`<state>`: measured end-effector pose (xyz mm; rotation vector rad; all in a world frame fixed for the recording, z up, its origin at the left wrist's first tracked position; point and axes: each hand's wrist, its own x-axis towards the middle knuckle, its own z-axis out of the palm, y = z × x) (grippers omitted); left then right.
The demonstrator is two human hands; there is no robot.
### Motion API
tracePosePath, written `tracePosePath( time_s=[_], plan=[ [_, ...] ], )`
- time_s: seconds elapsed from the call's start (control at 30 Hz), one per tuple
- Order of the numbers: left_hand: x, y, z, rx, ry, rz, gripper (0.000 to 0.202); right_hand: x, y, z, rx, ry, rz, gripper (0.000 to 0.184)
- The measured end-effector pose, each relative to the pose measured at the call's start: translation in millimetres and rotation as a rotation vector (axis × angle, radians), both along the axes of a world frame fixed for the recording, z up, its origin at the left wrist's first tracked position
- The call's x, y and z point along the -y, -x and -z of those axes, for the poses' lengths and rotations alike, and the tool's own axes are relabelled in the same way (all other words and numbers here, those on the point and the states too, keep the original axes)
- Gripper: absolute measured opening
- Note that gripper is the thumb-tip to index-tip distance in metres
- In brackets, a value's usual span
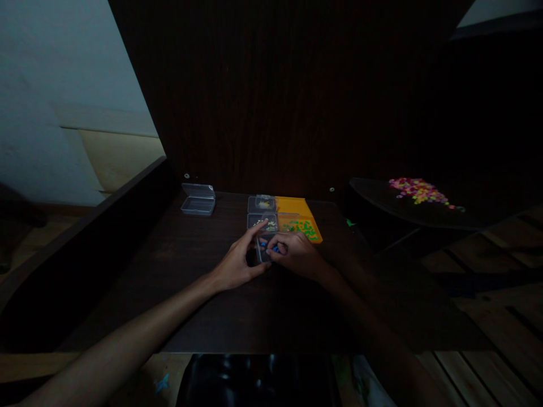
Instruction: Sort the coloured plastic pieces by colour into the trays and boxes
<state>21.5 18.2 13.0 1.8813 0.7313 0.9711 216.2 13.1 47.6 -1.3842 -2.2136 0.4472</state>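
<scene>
My left hand point(238, 261) grips a small clear plastic box point(259, 252), thumb at its near side and fingers at its far side. Blue small pieces point(263, 244) lie inside that box. Over the box's right part, my right hand point(296, 252) is closed with fingertips pinched together among the blue pieces; whether they hold one is hidden. Just beyond, a clear case point(257, 220) contains small pale pieces point(268, 225), with its lid point(255, 204) lying back. A yellow case point(317, 230) beside it holds green pieces point(302, 228).
Another clear box point(198, 207) stands with its lid up at the back left of the dark table point(203, 237). On a dark side shelf point(377, 198) at right lies a pile of pink and yellow pieces point(418, 189). A tall dark panel point(263, 96) closes off the back.
</scene>
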Motion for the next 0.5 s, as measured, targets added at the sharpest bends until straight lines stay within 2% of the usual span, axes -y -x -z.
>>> tracePosePath(
  time_s=[0.1, 0.33, 0.5],
  plan=[
    [-1, 0, 0.0, 0.014, -0.028, -0.009, 0.087, 1, -1, -3.5, -0.054, 0.005, -0.020, 0.001],
    [-7, 3, -2.0, 0.075, -0.072, -0.110, 0.087, 9, -7, -12.5, -0.361, -0.112, 0.004, 0.013],
    [-23, 9, 2.4, 0.151, -0.119, -0.220, 0.091, 13, -7, -10.1, -0.340, -0.141, -0.094, 0.015]
  ],
)
